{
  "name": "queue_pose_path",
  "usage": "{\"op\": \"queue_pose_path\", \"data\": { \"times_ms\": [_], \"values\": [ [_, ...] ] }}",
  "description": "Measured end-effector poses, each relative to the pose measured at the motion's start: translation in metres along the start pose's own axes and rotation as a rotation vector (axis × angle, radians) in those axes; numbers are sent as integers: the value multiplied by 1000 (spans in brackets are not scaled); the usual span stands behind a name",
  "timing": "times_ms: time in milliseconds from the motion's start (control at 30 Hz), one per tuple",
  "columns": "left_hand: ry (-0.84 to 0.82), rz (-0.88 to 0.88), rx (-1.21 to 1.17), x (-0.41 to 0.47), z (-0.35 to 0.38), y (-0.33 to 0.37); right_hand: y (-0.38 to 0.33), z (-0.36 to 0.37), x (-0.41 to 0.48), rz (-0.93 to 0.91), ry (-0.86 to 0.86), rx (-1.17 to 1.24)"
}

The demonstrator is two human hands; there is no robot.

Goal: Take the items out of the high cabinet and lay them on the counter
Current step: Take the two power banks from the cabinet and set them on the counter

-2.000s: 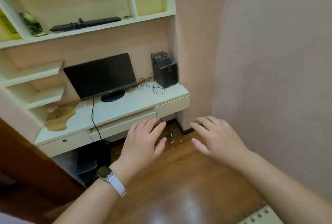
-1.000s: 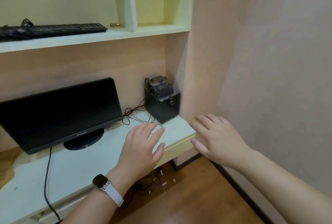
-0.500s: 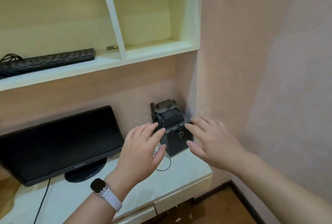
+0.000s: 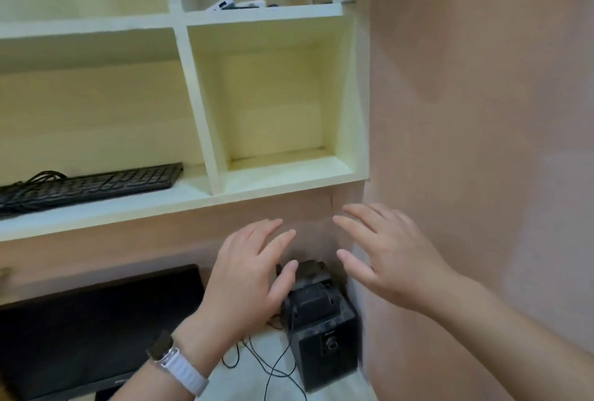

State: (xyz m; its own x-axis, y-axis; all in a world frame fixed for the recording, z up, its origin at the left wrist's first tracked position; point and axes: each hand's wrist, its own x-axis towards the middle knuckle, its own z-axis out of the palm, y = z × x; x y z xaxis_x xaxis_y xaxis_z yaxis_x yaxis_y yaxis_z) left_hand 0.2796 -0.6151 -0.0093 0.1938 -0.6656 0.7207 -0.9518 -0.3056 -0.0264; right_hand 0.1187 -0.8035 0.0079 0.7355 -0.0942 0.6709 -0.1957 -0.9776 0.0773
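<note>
High up in the pale shelf unit [image 4: 263, 13], small white and black items [image 4: 239, 4] lie in the top right compartment, only their front edges visible. The square compartment [image 4: 273, 105] under them holds nothing. My left hand [image 4: 247, 278], with a white-strapped watch on the wrist, and my right hand [image 4: 385, 256] hover side by side below the shelf unit, fingers spread, holding nothing. Both are well below the items. The white counter [image 4: 257, 378] shows at the bottom.
A black keyboard [image 4: 86, 183] with its cable lies on the lower shelf at left. On the counter stand a black monitor [image 4: 96, 330] and a black speaker box [image 4: 318, 326] with loose cables. A pink wall [image 4: 482, 143] closes the right side.
The view has moved closer to the desk and tilted upward, bringing the upper compartments and the small items into sight. Both hands stay open and empty, now raised in front of the shelf's underside.
</note>
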Motion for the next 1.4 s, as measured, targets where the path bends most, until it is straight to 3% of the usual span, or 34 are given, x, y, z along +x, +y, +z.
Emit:
{"op": "queue_pose_path", "data": {
  "times_ms": [300,533,733,900,1100,1400],
  "values": [
    [229,92,-82,121,-60,-43,17,-59,109,-66,244,-60],
    [371,218,-34,212,-126,-69,15,-99,201,-104,312,-61],
    [141,195,28,289,-179,-85,16,-123,271,-119,226,-71],
    [-214,136,487,340,-203,-91,23,-132,316,-107,62,-99],
    [-402,101,914,377,-205,-92,25,-128,349,-92,-96,75],
    [-617,-53,824,393,-187,-90,27,-113,358,-177,-166,110]
  ]
}}
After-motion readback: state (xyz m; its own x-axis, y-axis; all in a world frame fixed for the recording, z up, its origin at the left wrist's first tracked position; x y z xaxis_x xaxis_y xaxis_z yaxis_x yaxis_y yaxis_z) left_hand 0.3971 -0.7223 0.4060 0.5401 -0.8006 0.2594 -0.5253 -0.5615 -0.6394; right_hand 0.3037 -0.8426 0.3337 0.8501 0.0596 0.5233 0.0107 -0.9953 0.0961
